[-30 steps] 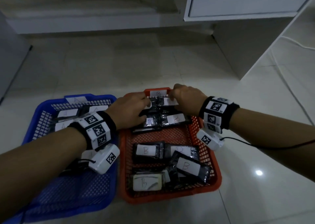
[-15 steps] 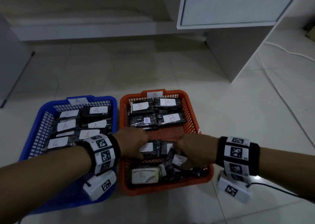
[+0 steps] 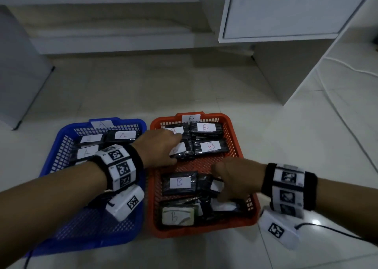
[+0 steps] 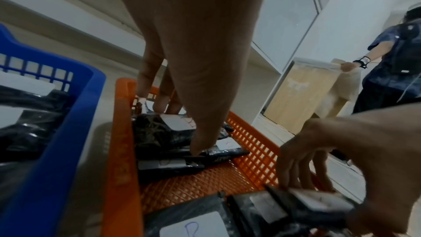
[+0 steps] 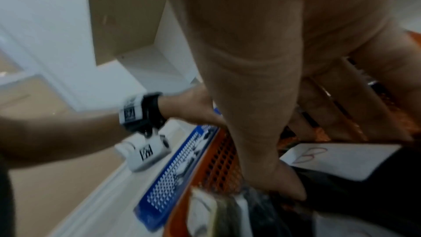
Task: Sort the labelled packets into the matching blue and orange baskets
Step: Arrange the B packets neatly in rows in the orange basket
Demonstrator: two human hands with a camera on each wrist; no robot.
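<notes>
The orange basket [image 3: 235, 138] carries a B tag and holds several black packets labelled B. To its left, the blue basket [image 3: 61, 138] carries an A tag and holds packets labelled A [image 3: 124, 135]. My left hand [image 3: 167, 148] reaches across into the far left of the orange basket. In the left wrist view its straight fingers [image 4: 159, 104] and thumb press on the two B packets [image 4: 177, 123] there. My right hand [image 3: 225, 183] is at the near right of the orange basket, with fingers and thumb curled round a B packet [image 5: 341, 158].
A pale green-edged B packet [image 3: 178, 216] lies at the orange basket's near left. A white cabinet [image 3: 286, 13] stands at the back right, and a white cable [image 3: 337, 113] runs along the floor. In the left wrist view another person [image 4: 391, 60] stands by a wooden box.
My left hand has moved from the near packets to the far left packets of the orange basket. My right hand has stayed on the near right packets.
</notes>
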